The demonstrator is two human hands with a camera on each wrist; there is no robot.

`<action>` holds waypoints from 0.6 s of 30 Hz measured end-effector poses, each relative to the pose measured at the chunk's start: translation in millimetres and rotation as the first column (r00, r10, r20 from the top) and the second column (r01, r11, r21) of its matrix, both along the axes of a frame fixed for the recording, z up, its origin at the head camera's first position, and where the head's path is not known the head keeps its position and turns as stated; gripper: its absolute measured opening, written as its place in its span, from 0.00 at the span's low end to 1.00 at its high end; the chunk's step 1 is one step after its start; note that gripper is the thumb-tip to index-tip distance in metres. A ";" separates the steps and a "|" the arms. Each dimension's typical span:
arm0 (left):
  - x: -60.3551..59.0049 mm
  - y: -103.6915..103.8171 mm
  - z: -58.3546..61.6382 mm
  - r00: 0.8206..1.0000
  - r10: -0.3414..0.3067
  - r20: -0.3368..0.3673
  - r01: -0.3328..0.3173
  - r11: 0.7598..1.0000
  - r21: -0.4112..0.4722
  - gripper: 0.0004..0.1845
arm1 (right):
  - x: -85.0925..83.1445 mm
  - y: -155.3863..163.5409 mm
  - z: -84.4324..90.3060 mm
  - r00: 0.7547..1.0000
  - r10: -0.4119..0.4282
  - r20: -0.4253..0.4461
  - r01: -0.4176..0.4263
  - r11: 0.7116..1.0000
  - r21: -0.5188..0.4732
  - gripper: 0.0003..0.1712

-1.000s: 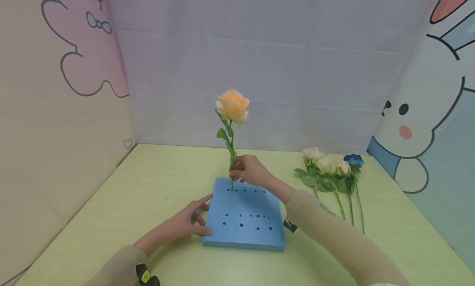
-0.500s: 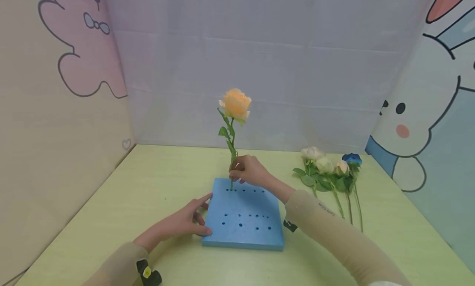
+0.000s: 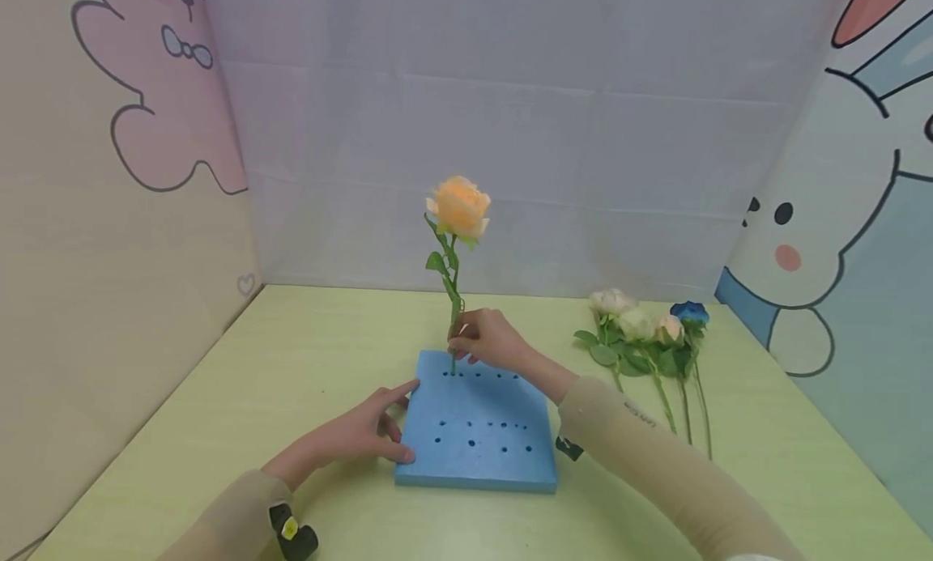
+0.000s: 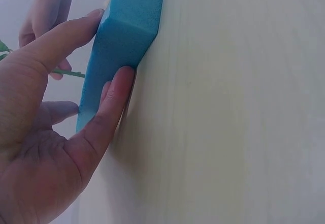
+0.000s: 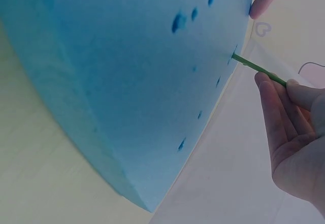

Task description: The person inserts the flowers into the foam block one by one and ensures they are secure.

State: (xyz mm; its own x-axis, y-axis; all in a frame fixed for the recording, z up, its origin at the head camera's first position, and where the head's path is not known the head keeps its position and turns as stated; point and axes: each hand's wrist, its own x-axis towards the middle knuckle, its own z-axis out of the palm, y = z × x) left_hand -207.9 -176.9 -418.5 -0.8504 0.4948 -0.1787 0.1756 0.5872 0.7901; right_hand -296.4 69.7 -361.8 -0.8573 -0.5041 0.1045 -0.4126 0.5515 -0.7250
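Note:
A peach rose [image 3: 459, 206] stands upright, its green stem [image 5: 246, 62] meeting one of the holes along the far edge of a blue foam board [image 3: 477, 401]. Low on that stem, the right hand [image 3: 494, 338] pinches between thumb and fingers. The left hand [image 3: 357, 427] lies along the board's left side with thumb and index finger spread apart. In the left wrist view its thumb [image 4: 76, 33] touches the top edge, while another finger [image 4: 114, 99] rests against the side near the tabletop. The stem's lower tip is hidden.
To the right lie several more roses: white ones [image 3: 611, 301], a pale pink one [image 3: 669, 329] and a blue one [image 3: 689, 312], stems toward the front. Other holes dot the board. A pale curtain [image 3: 510, 140] backs the yellowish table [image 3: 328, 326].
The rose head sways slightly right and back left. Both hands keep their places on the stem and the board; the head view shifts a little.

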 end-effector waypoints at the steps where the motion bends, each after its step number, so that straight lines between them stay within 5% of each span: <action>1: 0.0 0.1 -0.3 1.000 0.000 0.001 0.000 1.000 0.000 0.57 | -0.2 0.2 -0.9 1.000 0.001 -0.001 -0.001 1.000 0.000 0.04; 9: -2.5 -0.5 -2.5 1.000 -0.005 -0.002 0.005 1.000 0.020 0.57 | -2.8 0.4 -5.4 1.000 0.021 -0.011 -0.021 1.000 0.017 0.03; 18: -4.6 -8.1 -1.1 0.995 -0.051 0.084 0.042 0.994 0.103 0.55 | -3.7 -1.9 -2.6 0.999 0.031 -0.010 -0.031 0.999 0.022 0.04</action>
